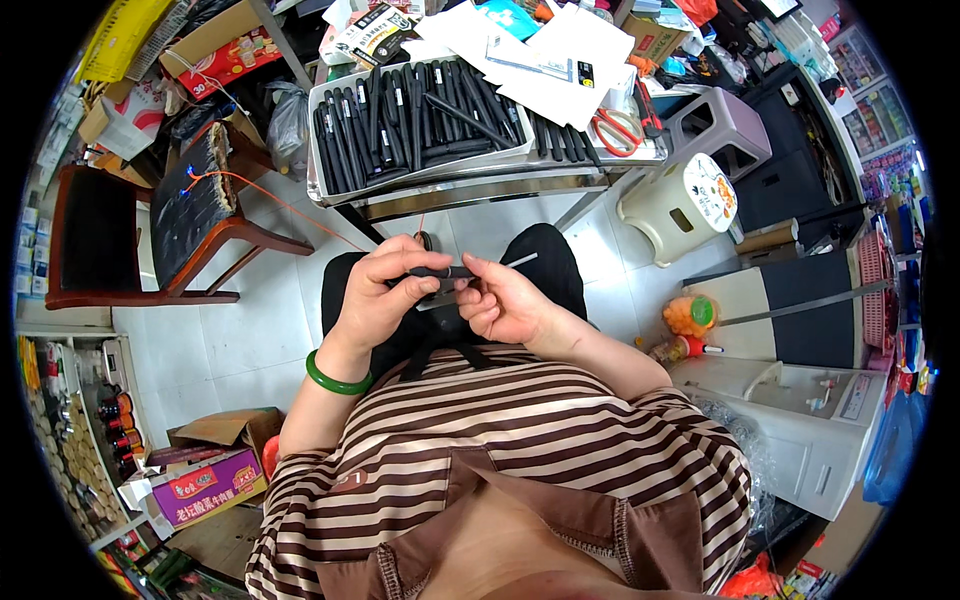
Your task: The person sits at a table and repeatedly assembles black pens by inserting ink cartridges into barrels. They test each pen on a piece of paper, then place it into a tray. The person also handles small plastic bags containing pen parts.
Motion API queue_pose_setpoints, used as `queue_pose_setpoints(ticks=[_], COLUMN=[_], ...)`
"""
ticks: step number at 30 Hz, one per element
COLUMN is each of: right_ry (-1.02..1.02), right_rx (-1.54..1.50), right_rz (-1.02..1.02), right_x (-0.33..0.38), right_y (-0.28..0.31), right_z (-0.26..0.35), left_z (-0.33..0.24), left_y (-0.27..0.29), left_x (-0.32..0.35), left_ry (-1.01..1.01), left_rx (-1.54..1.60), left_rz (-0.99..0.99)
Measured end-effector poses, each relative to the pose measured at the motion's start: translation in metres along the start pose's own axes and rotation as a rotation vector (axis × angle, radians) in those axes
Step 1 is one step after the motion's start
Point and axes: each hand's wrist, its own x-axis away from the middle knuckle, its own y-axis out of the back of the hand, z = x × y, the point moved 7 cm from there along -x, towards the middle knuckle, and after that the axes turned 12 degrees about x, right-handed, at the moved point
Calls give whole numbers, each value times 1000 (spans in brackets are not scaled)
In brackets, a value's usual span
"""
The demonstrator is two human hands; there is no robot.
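Observation:
In front of my lap, both hands hold a slim black pen (445, 272) sideways. My left hand (388, 282) has its fingers and thumb closed around the pen's left part. At the other end, my right hand (503, 300) pinches it between thumb and curled fingers. A thin whitish rod (522, 260) sticks out to the right beyond the right hand; I cannot tell whether it joins the pen. Ahead on the table, a white tray (314, 150) is filled with many similar black pens (400, 120). Several more black pens (562, 140) lie just right of the tray.
White papers (560, 60) cover the tray's back right corner. Red-handled scissors (617, 132) lie at the table's right edge. A white stool (655, 215) and a grey-purple stool (735, 125) stand right. Left are a dark chair (95, 235), an orange cord (290, 205) and a purple carton (205, 490).

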Motion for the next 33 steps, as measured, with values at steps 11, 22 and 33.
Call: queue_pose_setpoints(ticks=[11,22,33], right_ry=[568,1308,508], right_rx=[185,1296,331], right_rz=[-11,-469,-147], right_x=[8,46,7], right_y=[-16,-31,-9], right_z=[14,28,13], left_z=[22,68,50], left_y=[12,2,7], left_x=[19,31,33], left_ry=[-73,155,48], left_rx=[362,1044,590], left_rz=[-359,-469,-341])
